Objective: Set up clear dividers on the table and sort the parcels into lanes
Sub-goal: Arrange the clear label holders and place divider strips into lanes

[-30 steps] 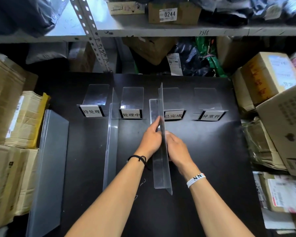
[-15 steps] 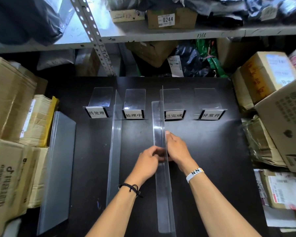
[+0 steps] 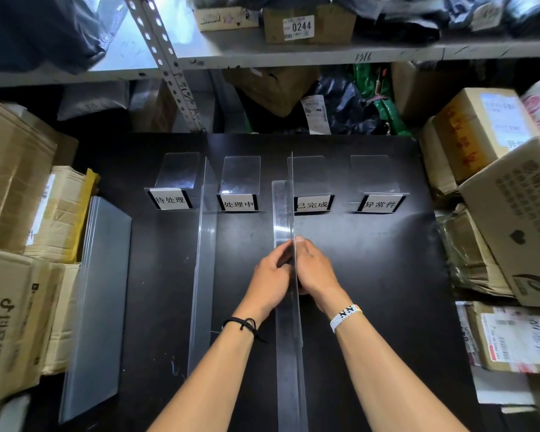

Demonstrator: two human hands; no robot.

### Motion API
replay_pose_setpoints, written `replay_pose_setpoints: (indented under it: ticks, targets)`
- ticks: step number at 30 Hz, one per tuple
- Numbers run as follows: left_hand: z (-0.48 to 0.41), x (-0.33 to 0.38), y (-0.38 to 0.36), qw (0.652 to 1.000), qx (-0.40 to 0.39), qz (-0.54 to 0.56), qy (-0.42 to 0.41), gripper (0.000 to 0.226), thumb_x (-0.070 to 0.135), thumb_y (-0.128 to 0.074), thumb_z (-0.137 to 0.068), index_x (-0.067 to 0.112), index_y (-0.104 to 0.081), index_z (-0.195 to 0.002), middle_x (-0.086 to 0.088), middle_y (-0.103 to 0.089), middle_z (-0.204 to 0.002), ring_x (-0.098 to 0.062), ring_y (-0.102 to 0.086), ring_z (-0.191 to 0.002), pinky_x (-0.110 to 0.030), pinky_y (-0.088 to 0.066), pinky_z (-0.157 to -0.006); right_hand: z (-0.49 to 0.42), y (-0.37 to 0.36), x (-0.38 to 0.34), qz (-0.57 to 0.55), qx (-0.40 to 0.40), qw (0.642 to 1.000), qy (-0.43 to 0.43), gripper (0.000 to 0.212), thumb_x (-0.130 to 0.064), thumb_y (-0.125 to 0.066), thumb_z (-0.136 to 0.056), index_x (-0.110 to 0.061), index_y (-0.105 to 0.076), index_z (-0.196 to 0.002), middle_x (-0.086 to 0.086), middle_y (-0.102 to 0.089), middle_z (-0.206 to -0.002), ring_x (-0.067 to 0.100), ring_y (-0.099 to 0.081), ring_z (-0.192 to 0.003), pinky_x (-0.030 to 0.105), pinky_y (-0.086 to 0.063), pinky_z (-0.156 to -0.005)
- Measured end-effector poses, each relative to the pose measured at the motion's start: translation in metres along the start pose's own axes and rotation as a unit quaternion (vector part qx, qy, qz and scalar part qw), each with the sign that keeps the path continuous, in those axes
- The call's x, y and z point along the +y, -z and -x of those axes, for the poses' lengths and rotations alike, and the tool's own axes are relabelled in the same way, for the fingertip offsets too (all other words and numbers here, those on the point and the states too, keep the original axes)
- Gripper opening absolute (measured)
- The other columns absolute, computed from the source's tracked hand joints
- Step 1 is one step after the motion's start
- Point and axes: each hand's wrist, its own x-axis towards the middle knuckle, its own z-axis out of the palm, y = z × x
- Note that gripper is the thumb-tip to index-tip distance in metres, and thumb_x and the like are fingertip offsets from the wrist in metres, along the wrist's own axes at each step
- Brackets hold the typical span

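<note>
Black tabletop [image 3: 371, 260] carries the second clear divider [image 3: 289, 338], standing upright between the 处理中 label [image 3: 238, 204] and the 已完成 label [image 3: 313, 204]. My left hand [image 3: 270, 279] and right hand [image 3: 317, 272] pinch its upright wall from both sides. I'd square it parallel to the first divider [image 3: 204, 275], then let go gently. Spare dividers [image 3: 97, 300] lean left; cardboard parcels [image 3: 512, 219] and shelving [image 3: 293, 54] crowd round.
</note>
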Motion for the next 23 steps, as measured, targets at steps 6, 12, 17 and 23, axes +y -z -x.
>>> replay_pose_setpoints:
  ticks: [6, 12, 17, 23]
  targets:
    - [0.002, 0.001, 0.001, 1.000, -0.002, -0.008, 0.011, 0.058, -0.003, -0.045, -0.099, 0.026, -0.060, -0.147, 0.003, -0.070, -0.136, -0.016, -0.063, -0.129, -0.043, -0.048, -0.115, 0.001, -0.001, 0.001, -0.008, -0.003, 1.000, -0.009, 0.045, -0.046, -0.027, -0.111, -0.022, -0.065, -0.122, 0.005, -0.066, -0.120, 0.025, -0.062, -0.112, 0.053, -0.055, -0.101]
    - [0.002, 0.002, 0.001, 1.000, -0.001, -0.002, 0.018, 0.060, -0.004, -0.045, -0.098, 0.026, -0.058, -0.148, 0.005, -0.069, -0.137, -0.012, -0.063, -0.129, -0.040, -0.048, -0.115, 0.004, 0.000, -0.001, -0.024, 0.002, 1.000, -0.016, 0.042, -0.046, -0.028, -0.112, -0.027, -0.065, -0.118, 0.004, -0.067, -0.120, 0.023, -0.064, -0.111, 0.052, -0.056, -0.100]
    - [0.004, 0.006, 0.003, 1.000, -0.013, -0.017, 0.017, 0.060, -0.003, -0.044, -0.100, 0.024, -0.052, -0.153, 0.003, -0.063, -0.145, -0.013, -0.057, -0.135, -0.037, -0.043, -0.119, 0.008, 0.002, -0.005, -0.032, 0.016, 0.999, -0.035, 0.042, -0.046, -0.029, -0.112, -0.022, -0.063, -0.118, 0.006, -0.067, -0.117, 0.023, -0.064, -0.107, 0.043, -0.057, -0.089]
    - [0.024, 0.033, 0.026, 0.995, 0.049, -0.048, -0.069, 0.054, 0.011, -0.049, -0.106, 0.026, -0.044, -0.158, 0.000, -0.051, -0.157, -0.007, -0.047, -0.143, -0.019, -0.036, -0.113, 0.033, 0.020, -0.032, 0.089, 0.180, 0.972, 0.123, 0.043, -0.043, -0.037, -0.109, -0.016, -0.058, -0.136, 0.006, -0.054, -0.139, 0.024, -0.048, -0.133, 0.041, -0.039, -0.108]
